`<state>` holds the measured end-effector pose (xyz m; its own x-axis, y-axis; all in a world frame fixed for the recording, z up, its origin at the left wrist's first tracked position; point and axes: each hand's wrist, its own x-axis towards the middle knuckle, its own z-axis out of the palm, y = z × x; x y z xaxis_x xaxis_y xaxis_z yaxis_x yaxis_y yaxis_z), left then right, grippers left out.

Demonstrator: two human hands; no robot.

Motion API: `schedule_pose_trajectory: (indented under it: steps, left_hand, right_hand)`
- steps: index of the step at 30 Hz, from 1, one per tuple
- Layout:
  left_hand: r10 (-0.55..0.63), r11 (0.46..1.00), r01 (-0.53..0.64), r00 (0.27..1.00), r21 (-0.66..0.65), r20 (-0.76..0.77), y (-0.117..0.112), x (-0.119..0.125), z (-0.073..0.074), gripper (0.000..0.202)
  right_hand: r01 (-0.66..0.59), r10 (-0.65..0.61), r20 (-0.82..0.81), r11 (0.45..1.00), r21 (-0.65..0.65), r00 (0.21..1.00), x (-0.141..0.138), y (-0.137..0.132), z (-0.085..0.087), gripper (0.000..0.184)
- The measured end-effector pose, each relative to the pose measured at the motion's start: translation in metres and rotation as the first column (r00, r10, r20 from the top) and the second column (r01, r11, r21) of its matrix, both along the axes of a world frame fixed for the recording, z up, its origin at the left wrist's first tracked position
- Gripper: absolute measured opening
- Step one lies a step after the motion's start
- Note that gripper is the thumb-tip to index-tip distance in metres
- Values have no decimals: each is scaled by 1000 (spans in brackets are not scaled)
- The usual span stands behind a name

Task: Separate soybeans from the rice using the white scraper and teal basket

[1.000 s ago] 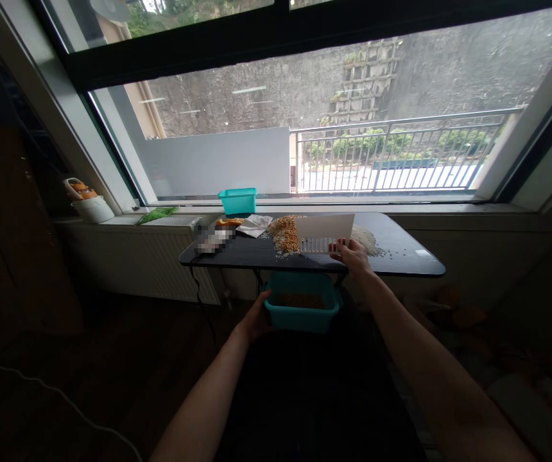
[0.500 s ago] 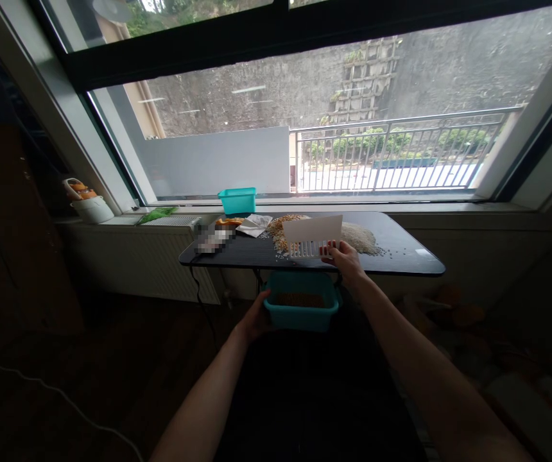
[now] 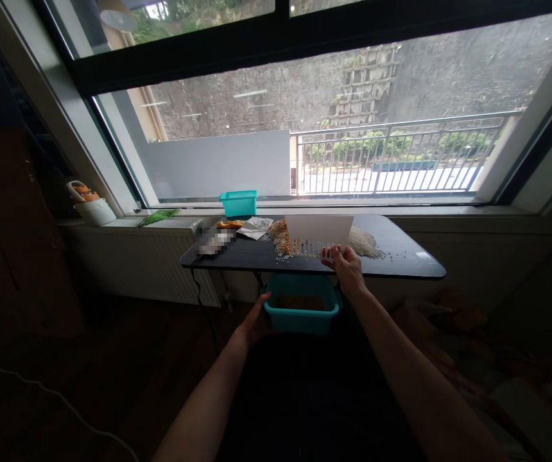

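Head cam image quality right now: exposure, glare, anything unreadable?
Head view: bright window, floor nearly black; same view, pale glare on the tabletop's right end; same view, contents of the lower teal tub dim; same view, a pixelated patch hides what's at the tabletop's left.

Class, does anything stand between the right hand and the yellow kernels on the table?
Yes: the white slotted card, held near its lower right by the right hand, stands between that hand and the yellow kernels.
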<state>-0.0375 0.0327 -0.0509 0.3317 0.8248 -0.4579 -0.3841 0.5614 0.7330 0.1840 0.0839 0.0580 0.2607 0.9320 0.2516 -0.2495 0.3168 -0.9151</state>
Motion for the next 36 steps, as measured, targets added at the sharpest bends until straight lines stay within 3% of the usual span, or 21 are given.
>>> schedule_pose_trajectory:
  steps: [3, 5, 8, 16, 29, 36]
  left_hand:
    - [-6, 1000, 5, 1000, 12, 12, 0, 0, 0, 58]
    - [-3, 1000, 3, 1000, 15, 14, -1, 0, 0, 59]
    - [-11, 1000, 10, 1000, 8, 15, -1, 1, 0, 58]
    - [-2, 1000, 2, 1000, 20, -3, -1, 1, 1, 56]
    - [-3, 1000, 3, 1000, 15, 17, -1, 1, 0, 56]
    - [-4, 1000, 4, 1000, 4, -2, 0, 1, 0, 56]
  right_hand:
    - [127, -126, -16, 991, 44, 992, 0, 5, 3, 27]
    - [153, -156, 84, 987, 48, 984, 5, 7, 6, 26]
    - [118, -122, 199, 992, 35, 972, 14, 8, 11, 26]
    - [-23, 22, 195, 1000, 3, 981, 20, 26, 13, 27]
    - [-80, 84, 119, 996, -45, 989, 22, 42, -3, 26]
    - [-84, 89, 84, 995, -55, 992, 25, 40, -3, 25]
